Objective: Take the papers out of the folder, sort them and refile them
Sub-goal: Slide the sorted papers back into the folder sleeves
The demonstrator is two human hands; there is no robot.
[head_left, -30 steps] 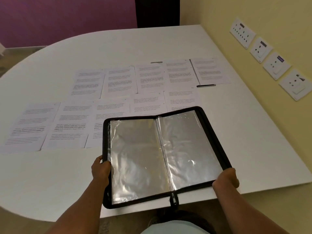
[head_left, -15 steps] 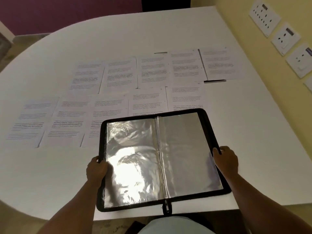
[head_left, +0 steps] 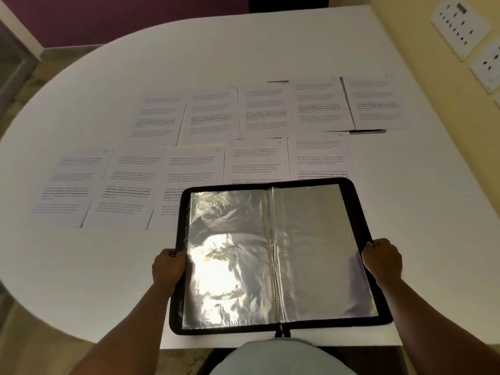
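A black zip folder lies open in front of me, its clear plastic sleeves shiny and with no paper in them. My left hand grips the folder's left edge. My right hand grips its right edge. Several printed papers lie in two rows across the white table beyond the folder. The folder's far edge covers the bottoms of the near row's right-hand sheets.
A yellow wall with white socket plates runs along the table's right side. A thin dark strip shows under the far right sheet. The table's near edge is right below the folder, by my body.
My right hand has shifted from the folder's near right corner up to the middle of its right edge. The folder now lies flatter and squarer on the table.
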